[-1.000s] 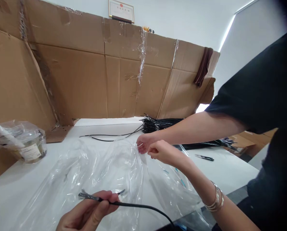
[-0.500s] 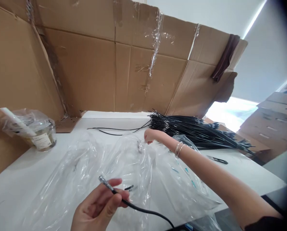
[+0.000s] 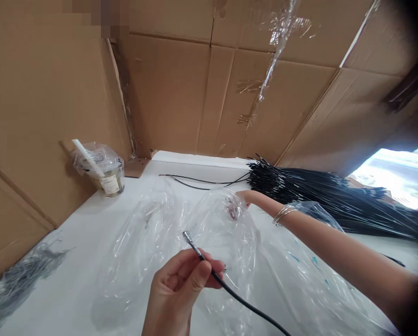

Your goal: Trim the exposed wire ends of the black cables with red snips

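Observation:
My left hand pinches a thin black cable near its silvery tip, which points up and to the left. The cable trails off toward the lower right. A large clear plastic bag lies crumpled on the white table just beyond that hand. My right hand, with thin bracelets on the wrist, reaches across from the right. It grips the bag's upper edge, and its fingertips are partly veiled by the film.
A thick bundle of black cables lies at the back right, with two loose cables beside it. A bagged drink cup with a straw stands at the left. Cardboard walls enclose the table. A grey heap sits at the lower left.
The other person's arm in a black sleeve has left the view. My head has turned left and down. My left hand has raised the cable tip, and my right hand stays on the bag.

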### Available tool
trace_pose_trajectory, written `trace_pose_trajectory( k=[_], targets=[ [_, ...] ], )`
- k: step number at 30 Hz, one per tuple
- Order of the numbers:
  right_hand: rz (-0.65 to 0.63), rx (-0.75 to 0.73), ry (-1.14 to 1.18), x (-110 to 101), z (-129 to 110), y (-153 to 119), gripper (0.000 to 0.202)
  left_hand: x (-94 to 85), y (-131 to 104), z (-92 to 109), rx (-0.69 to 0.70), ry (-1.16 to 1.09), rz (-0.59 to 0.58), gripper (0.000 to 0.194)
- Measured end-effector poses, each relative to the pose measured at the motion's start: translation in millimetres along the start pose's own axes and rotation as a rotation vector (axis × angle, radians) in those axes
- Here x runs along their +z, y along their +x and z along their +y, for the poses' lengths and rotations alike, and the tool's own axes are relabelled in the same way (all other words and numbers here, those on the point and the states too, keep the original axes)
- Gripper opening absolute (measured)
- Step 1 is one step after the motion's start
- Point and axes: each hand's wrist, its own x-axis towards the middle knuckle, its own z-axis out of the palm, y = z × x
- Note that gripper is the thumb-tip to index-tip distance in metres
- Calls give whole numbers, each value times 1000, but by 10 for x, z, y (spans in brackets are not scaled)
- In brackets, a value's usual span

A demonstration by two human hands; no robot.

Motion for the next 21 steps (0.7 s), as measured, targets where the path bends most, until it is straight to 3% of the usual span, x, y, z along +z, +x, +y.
trace_pose_trajectory(
  k=[5, 9, 14, 18, 21],
  targets=[
    [47, 80, -69, -66, -67, -76, 31, -30, 8, 10, -74, -43, -4, 34],
    [306, 135, -148, -304, -1, -329, 31, -30, -2, 24, -111, -82, -23, 33],
    [624, 133, -203, -538, 93, -938, 24, -47, 16, 21, -172, -129, -59, 32],
    [747, 27, -140, -451, 44, -1453, 31, -62, 22, 11, -220, -155, -138, 31],
    [735, -173, 33, -205, -37, -1714, 29, -28, -15, 31, -228, -140, -85, 33]
  ],
)
